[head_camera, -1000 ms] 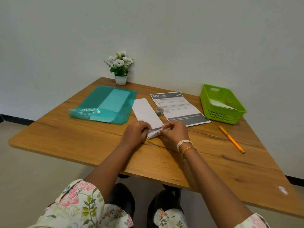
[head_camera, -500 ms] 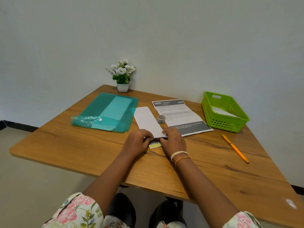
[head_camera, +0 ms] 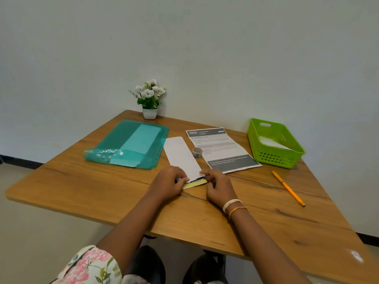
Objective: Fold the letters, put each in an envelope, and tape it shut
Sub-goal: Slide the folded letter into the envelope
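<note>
Now, from the left: teal plastic folder (head_camera: 131, 144) flat on the tabletop (head_camera: 82, 193), small flower pot (head_camera: 150, 103) behind it at the far edge. Just right of the folder, white envelope (head_camera: 181, 155) lying lengthwise, near end between both hands. Left hand (head_camera: 167, 186) on the envelope's near left corner, fingers (head_camera: 180, 179) curled and pinching there. Folded letter (head_camera: 194, 183) poking out of the near end, a yellow-green strip with a dark printed band above it; half a second back less of it showed, and a second back only a grey sliver between the fingertips. Right hand (head_camera: 218, 186) at the near right corner, fingertips pressed to the letter's edge, but cannot tell whether pinching or merely pushing. Likely meaning: letter partly inside, insertion under way, taping not yet due. Small tape roll (head_camera: 197, 152) just beside the envelope's right edge, resting on the corner of a flat printed sheet (head_camera: 221, 149), unfolded and awaiting its turn. Further right, green basket (head_camera: 254, 136) holding white paper, and an orange pencil (head_camera: 288, 187) loose on the wood.
</note>
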Motion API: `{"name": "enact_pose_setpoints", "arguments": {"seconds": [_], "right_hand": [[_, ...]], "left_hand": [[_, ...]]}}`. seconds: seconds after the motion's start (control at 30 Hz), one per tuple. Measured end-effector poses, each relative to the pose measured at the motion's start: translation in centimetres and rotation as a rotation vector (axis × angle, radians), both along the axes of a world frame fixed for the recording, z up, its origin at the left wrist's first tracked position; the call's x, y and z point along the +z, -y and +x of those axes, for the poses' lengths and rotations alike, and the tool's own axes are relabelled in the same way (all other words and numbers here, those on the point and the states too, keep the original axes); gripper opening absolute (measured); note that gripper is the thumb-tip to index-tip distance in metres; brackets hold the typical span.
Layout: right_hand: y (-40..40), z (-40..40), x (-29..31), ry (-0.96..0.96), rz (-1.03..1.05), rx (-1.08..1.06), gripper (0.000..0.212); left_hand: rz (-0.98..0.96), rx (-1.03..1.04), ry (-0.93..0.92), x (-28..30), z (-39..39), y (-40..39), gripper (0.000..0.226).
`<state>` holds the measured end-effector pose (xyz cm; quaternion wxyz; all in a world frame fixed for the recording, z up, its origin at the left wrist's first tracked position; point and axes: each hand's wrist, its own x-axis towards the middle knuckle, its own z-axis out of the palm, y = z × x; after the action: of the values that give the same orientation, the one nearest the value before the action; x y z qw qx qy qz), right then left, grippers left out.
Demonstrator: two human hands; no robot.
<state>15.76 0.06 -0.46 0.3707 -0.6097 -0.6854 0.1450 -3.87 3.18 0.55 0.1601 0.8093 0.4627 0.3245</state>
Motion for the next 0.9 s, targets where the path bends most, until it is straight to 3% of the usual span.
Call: {"name": "enact_pose_setpoints", "arguments": {"seconds": [0.23,0.37,0.77,0.9], "right_hand": [[-0.3,0.0,-0.2,-0.055,0.018,-0.045,0.02],[-0.4,0.0,-0.2,0.007,0.033,-0.097,0.023],[0.3,-0.5,0.2,0.13,0.107,-0.085,0.026],[0.6,-0.8,-0.1,0.304,0.214,-0.068,0.018]], "left_hand": [[-0.099,-0.023,0.072,0.2,-0.2,0.9,0.026],[-0.113,-0.002,0.042,0.0,-0.2,1.0,0.036],[-0.064,-0.003,0.005,0.0,-0.2,1.1,0.024],[-0.043,0.018,0.035,0.0,-0.3,1.2,0.028]]}}
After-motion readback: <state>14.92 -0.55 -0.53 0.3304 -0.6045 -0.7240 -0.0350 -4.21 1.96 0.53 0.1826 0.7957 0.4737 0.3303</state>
